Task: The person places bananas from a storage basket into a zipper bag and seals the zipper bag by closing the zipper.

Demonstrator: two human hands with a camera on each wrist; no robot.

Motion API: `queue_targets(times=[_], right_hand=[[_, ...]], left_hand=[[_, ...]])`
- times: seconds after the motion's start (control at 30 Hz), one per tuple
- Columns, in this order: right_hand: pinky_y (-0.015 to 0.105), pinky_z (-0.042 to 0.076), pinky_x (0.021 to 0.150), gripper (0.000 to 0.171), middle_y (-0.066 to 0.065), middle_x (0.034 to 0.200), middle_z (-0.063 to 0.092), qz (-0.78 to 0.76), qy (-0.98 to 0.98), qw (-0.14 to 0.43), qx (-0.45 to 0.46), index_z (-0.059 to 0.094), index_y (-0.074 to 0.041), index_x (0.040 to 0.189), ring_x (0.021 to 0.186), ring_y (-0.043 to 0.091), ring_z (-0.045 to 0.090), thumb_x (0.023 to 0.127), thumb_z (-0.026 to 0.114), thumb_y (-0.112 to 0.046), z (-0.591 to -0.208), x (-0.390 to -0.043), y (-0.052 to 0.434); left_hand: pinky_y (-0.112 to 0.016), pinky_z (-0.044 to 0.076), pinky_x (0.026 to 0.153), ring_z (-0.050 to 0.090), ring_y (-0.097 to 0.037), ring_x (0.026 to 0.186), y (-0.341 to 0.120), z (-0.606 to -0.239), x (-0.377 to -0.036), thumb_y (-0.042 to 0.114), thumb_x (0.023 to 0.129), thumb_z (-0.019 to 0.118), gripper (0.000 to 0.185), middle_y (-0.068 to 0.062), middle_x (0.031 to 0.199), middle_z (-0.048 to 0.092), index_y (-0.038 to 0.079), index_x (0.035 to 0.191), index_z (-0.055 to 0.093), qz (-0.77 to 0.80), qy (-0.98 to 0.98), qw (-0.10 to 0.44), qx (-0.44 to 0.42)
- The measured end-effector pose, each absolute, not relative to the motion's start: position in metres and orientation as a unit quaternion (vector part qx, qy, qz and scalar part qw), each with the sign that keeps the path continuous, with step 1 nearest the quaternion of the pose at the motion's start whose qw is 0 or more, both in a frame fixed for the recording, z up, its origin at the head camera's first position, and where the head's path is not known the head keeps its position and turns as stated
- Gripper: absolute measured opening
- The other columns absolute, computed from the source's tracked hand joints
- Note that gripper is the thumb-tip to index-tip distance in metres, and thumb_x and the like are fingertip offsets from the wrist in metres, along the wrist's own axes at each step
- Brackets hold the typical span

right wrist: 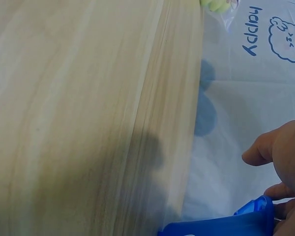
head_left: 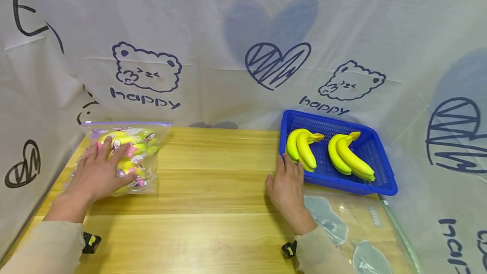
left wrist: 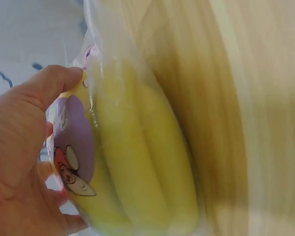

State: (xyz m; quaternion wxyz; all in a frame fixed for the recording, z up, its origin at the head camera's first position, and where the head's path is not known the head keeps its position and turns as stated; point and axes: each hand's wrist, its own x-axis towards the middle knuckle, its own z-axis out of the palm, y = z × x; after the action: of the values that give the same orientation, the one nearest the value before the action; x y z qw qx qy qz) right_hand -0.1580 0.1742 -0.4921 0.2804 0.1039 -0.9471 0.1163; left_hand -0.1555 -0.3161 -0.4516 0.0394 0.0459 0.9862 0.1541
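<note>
On the left of the table in the head view lies a clear zip bag (head_left: 149, 181) printed with cartoon figures, with yellow-green bananas (head_left: 142, 149) inside. My left hand (head_left: 97, 168) rests over it, fingers spread across its top. Seen from the left wrist, the thumb (left wrist: 64, 78) touches the plastic beside the bananas (left wrist: 137, 162). My right hand (head_left: 287, 185) is at the near-left corner of a blue basket (head_left: 338, 184), fingers at its rim and thumb held apart. Two bunches of bananas, a left one (head_left: 304, 147) and a right one (head_left: 351, 155), lie in the basket.
A flat clear bag (head_left: 357, 219) with pale blue shapes lies in front of the basket, near my right forearm. The wooden table (head_left: 217, 172) spans between the hands. A white cloth (head_left: 209, 33) with drawn bears and hearts hangs behind and at both sides.
</note>
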Motion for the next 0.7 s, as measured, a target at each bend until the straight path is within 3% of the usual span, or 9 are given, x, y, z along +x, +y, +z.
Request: queue_targets(times=[0.5,0.7], right_hand=[[0.068,0.037,0.115,0.065,0.031,0.141,0.058,0.108,-0.95,0.276,0.096,0.058,0.01,0.136,0.121,0.051,0.061,0.082,0.083,-0.016,-0.493,-0.156,0.174],[0.068,0.038,0.115,0.063,0.031,0.139,0.06,0.106,-0.945,0.288,0.108,0.06,0.01,0.133,0.119,0.052,0.061,0.083,0.083,-0.019,-0.492,-0.158,0.176]], left_hand=[[-0.083,-0.001,0.114,-0.016,-0.069,0.147,-0.351,-0.443,-0.168,0.06,0.095,0.068,0.103,-0.038,0.167,-0.014,0.008,0.167,0.017,0.14,0.986,0.079,0.053],[-0.077,-0.007,0.118,-0.016,-0.069,0.148,-0.347,-0.441,-0.167,0.049,0.095,0.072,0.098,-0.041,0.166,-0.011,0.007,0.166,0.02,0.151,0.985,0.068,0.044]])
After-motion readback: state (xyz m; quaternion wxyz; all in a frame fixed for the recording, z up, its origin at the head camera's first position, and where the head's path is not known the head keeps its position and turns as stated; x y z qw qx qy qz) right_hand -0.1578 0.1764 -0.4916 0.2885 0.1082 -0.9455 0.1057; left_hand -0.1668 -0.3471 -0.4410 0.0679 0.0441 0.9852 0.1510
